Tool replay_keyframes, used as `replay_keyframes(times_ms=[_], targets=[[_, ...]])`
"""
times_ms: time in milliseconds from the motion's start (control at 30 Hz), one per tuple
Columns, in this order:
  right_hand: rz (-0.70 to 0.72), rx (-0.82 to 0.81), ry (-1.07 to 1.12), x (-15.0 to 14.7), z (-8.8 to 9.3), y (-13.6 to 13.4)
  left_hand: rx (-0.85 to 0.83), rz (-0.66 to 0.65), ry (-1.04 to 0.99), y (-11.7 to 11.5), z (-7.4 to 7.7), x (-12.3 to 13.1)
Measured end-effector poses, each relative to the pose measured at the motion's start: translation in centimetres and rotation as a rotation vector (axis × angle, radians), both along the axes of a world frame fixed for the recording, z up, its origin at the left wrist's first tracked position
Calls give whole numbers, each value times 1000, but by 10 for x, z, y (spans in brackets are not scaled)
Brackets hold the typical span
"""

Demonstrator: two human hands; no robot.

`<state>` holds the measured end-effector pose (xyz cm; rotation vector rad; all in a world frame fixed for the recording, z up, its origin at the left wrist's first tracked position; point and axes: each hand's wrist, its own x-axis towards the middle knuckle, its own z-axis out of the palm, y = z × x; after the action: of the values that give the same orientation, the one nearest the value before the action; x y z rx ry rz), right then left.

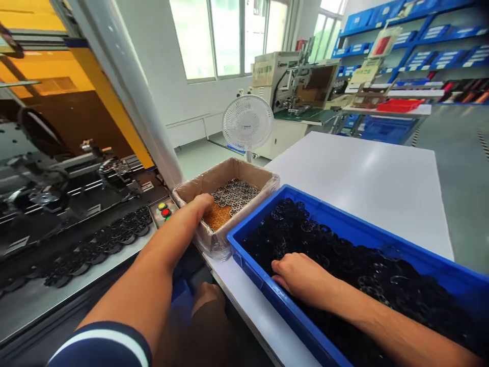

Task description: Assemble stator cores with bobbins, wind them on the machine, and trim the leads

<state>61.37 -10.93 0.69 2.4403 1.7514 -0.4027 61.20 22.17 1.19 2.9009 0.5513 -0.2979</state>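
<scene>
My left hand [204,202] reaches over the near wall of a plastic-lined cardboard box [214,178]. Its fingers are mostly hidden inside, close to a layer of silver wheel-shaped parts [237,194] and some orange-brown ones [219,216]. My right hand [296,270] is down in a long blue bin [355,224], at the pile of black wheel-shaped parts [328,244]. The fingers there curl inward and down; whatever they hold, if anything, is hidden.
On the left, a machine [49,188] has a row of black parts [103,244] along its front and a button box [164,211]. A white table [367,178] carries box and bin. Behind the box stands a fan [248,122].
</scene>
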Motion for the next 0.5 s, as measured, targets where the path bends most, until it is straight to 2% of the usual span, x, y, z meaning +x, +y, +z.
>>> replay_keyframes(times_ms=[100,167,233,333,433,500], targets=[[6,40,-5,3,-4,0,-211,105,-254,-12,17,-10],[39,80,3,7,-7,-2,-366,147,-453,-27,23,-32],[73,175,45,12,-10,-4,-540,168,-642,-50,21,-68],[131,386,125,14,-7,-6,-815,173,-851,-96,7,-141],[109,619,252,0,6,-8,-1023,191,-999,-142,-7,-210],[48,747,378,-20,20,-11,-1128,196,-1046,-165,-11,-241]])
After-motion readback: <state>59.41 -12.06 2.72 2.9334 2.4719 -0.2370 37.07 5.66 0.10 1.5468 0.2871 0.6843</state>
